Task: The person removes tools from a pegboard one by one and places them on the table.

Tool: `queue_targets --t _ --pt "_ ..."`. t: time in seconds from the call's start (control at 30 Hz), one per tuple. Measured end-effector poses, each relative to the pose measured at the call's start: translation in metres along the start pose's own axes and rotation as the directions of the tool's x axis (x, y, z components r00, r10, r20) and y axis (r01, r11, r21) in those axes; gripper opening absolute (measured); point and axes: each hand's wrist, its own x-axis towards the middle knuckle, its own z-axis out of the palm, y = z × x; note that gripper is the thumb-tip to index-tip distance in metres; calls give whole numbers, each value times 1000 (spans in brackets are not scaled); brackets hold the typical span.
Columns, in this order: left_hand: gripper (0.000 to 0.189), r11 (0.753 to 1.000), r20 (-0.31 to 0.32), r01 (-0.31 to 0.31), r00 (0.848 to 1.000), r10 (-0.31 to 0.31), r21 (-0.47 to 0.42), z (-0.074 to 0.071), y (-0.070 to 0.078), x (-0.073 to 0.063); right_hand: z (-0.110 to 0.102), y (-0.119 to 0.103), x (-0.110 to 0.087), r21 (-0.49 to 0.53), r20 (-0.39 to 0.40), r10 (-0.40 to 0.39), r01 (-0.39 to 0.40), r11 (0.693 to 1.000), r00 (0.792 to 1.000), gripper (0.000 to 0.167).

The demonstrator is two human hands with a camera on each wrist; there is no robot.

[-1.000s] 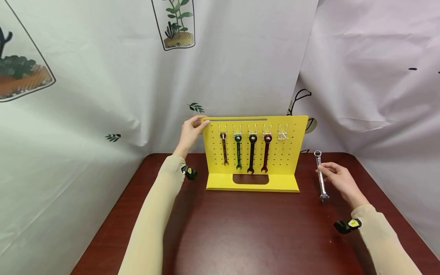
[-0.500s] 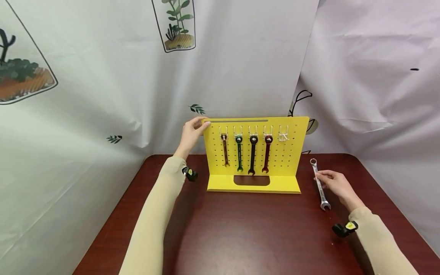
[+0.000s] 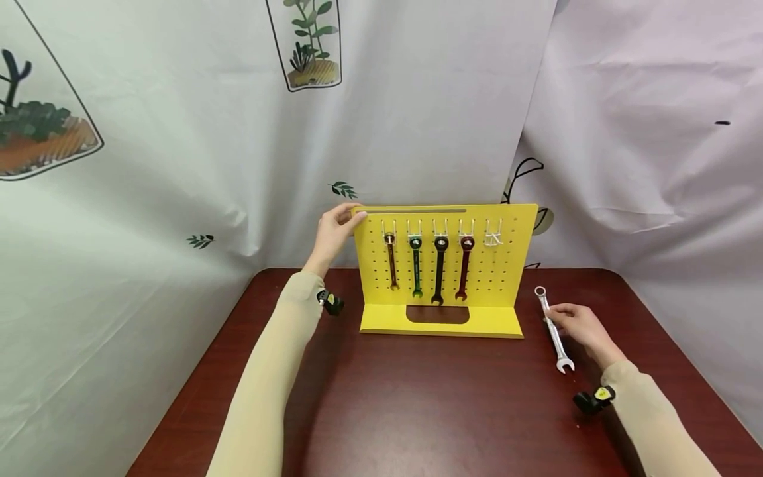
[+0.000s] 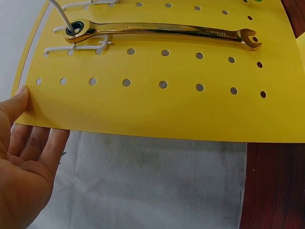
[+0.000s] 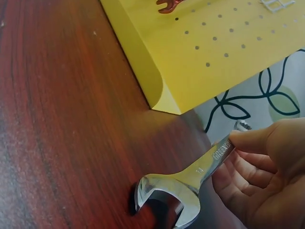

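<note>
My left hand [image 3: 334, 232] pinches the upper left corner of a yellow pegboard stand [image 3: 507, 278], thumb in front and fingers behind. On the board's white hooks hang a gold wrench [image 4: 167, 31], a green wrench [image 3: 416, 268], a black wrench [image 3: 439, 271] and a red wrench [image 3: 464, 268]. The rightmost hook [image 3: 493, 237] bears no wrench. To the right of the board, my right hand [image 3: 581, 326] pinches a silver combination wrench [image 5: 190, 176] by its shaft. Its open end points toward me, low over the table, and its ring end points away; whether it touches the table I cannot tell.
The dark red wooden table [image 3: 429, 397] extends in front of the board. Behind it hangs a pale cloth backdrop [image 3: 429, 119] with printed plants. A small black wrist camera [image 3: 595, 400] sits on the right sleeve, another camera [image 3: 330, 302] on the left.
My right hand has lowered the silver wrench and brought it slightly toward me and to the left, its ring end now farther left. My left hand stays at the board's corner.
</note>
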Motion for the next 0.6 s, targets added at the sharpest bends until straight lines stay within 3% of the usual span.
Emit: queue_targets --t 0.6 --pt "40 1000 -2 20 1000 -20 16 -1 0 1 12 6 2 -194 26 31 -25 981 999 32"
